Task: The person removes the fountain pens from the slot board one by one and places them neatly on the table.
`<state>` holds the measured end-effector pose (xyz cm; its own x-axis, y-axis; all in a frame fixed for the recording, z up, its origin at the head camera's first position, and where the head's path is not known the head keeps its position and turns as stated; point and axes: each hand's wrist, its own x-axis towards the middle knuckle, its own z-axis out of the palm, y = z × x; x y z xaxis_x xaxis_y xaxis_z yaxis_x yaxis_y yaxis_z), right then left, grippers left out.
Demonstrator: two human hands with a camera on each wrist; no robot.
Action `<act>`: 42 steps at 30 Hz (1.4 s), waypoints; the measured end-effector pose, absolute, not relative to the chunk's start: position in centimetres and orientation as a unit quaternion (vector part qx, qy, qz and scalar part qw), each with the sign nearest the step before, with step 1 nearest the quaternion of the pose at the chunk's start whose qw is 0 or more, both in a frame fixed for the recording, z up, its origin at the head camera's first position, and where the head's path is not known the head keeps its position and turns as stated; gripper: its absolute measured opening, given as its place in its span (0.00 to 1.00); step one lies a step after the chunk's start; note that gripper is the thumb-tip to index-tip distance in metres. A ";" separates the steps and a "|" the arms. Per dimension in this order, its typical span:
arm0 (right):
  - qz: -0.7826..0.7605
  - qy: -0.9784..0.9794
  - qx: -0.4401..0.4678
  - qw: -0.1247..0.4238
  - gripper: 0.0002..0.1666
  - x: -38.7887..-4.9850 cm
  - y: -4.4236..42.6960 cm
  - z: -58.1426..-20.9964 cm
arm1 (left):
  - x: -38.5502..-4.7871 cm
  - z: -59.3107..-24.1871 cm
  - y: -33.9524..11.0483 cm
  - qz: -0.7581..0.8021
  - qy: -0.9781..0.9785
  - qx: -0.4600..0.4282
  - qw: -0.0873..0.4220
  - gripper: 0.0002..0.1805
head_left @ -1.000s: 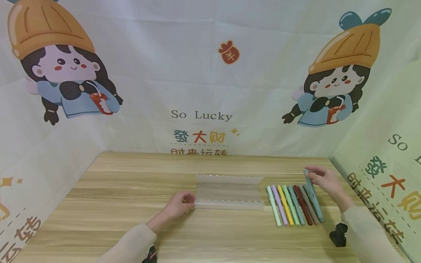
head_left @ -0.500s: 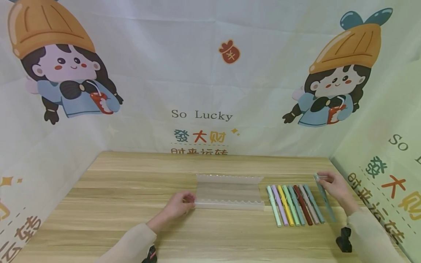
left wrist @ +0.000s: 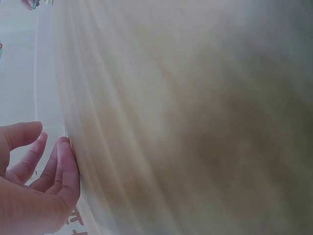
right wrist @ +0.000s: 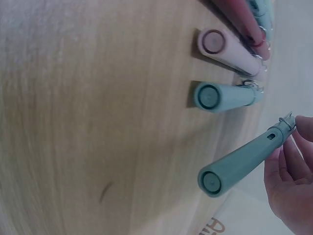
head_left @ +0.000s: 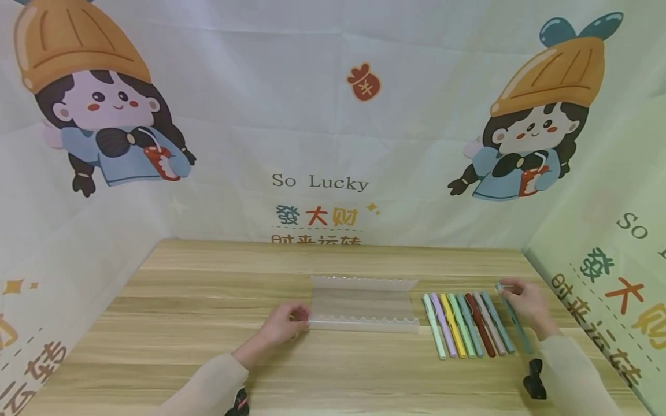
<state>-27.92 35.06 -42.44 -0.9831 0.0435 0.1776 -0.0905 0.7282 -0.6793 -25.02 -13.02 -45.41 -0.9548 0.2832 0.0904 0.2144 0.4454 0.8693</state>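
My right hand [head_left: 528, 301] pinches the clip end of a teal pen [right wrist: 242, 161] between thumb and fingers. The pen slants, apart from the row on its left. Several pens lie side by side in that row, among them a yellow pen [head_left: 452, 326], a dark red pen [head_left: 480, 325] and a blue-green pen [head_left: 498, 323]. To their left lies a clear plastic holder [head_left: 363, 326] with notched long edges. At its left end rests my left hand [head_left: 285, 323]. The left wrist view shows those fingers [left wrist: 68, 166] loosely bent, the thumb apart from them.
The wooden table [head_left: 208, 300] ends at a printed cloth [head_left: 234, 144] behind and at both sides. A black wrist device [head_left: 535, 379] hangs below the right sleeve [head_left: 574, 370]; another black device [head_left: 237, 403] shows beneath the left sleeve.
My right hand has carried the teal pen rightward off the row's right end, then slightly lower. The other pens, the holder and my left hand stay where they were.
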 end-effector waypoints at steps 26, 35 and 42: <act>0.310 -0.948 -0.023 0.070 0.19 -29.0 34.4 -44.2 | -25.0 -45.5 -13.0 0.503 0.850 0.153 0.025 0.07; 0.305 -0.949 -0.023 0.079 0.18 -29.1 34.4 -44.4 | -25.0 -45.5 -13.0 0.502 0.851 0.153 0.026 0.07; 0.311 -0.947 -0.023 0.075 0.18 -29.0 34.3 -44.5 | -25.0 -45.5 -13.0 0.502 0.852 0.149 0.025 0.07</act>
<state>-28.95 34.35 -44.51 -0.9878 0.0898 0.1274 -0.0033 0.8051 -0.5931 -25.02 -12.97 -45.48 -0.9541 0.2799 0.1066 0.2290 0.4522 0.8620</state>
